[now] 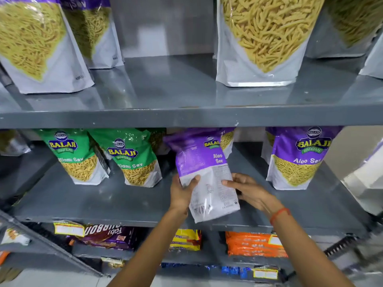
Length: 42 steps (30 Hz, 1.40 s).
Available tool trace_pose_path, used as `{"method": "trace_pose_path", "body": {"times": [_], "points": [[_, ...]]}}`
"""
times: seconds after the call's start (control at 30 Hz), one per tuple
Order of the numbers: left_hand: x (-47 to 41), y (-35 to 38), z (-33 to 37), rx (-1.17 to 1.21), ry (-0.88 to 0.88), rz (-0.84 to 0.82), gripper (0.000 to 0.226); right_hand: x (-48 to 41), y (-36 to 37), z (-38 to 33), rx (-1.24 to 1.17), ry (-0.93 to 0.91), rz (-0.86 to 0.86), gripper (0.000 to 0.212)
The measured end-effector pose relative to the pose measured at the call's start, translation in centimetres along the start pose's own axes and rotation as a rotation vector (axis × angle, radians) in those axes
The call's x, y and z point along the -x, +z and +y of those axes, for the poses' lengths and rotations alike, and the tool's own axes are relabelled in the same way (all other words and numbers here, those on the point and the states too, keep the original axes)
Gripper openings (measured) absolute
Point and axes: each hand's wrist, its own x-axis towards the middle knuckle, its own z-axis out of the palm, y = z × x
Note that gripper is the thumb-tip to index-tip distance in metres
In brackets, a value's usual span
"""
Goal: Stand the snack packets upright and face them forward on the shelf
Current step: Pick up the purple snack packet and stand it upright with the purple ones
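A purple and white Aloo Sev packet [204, 172] is held over the middle grey shelf [103, 204], tilted, with its printed back side toward me. My left hand [182, 193] grips its lower left edge and my right hand [248, 189] holds its lower right edge. Another purple Aloo Sev packet [298, 160] stands upright to the right, front facing out. Two green Ratlami Sev packets [76, 156] [134, 160] stand upright to the left. Part of a further purple packet [227, 139] shows behind the held one.
The upper shelf [186, 114] carries large upright sev pouches [263, 38] [35, 44]. Below, the lower shelf holds flat biscuit packs: a purple one [109, 237], a yellow one [185, 239] and an orange one [255, 243]. A white object [364, 183] is at the right edge.
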Motion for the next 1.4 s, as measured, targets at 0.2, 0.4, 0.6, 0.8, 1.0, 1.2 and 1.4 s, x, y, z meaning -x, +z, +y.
{"method": "trace_pose_path", "body": {"times": [0.2,0.4,0.6,0.8,1.0,1.2,1.4], "points": [[-6.0,2.2,2.7,-0.14,0.216,-0.225,0.037,-3.2,-1.4,-2.6,-0.047,-0.281,0.164,0.031],[-6.4,3.9,0.3,-0.194,0.229,0.052,0.046,-4.4,-0.5,-0.4,0.059,-0.391,0.382,0.047],[0.2,6.3,-2.9,-0.394,0.355,-0.027,0.039,-2.3,2.6,3.3,-0.006,-0.484,0.555,0.025],[-0.3,5.4,-2.9,-0.345,0.289,0.059,0.055,-1.4,5.7,5.3,-0.179,-0.35,0.431,0.036],[-4.0,2.5,-2.5,-0.277,0.232,-0.036,0.03,-1.4,6.9,5.3,-0.464,-0.273,0.545,0.034],[-6.5,-0.5,-0.6,-0.185,0.011,-0.379,0.022,-2.8,3.5,0.0,-0.234,-0.374,0.699,0.035],[-8.1,-1.2,-0.2,-0.118,-0.025,-0.511,0.03,-4.3,5.0,-0.5,-0.128,-0.368,0.524,0.025]]}}
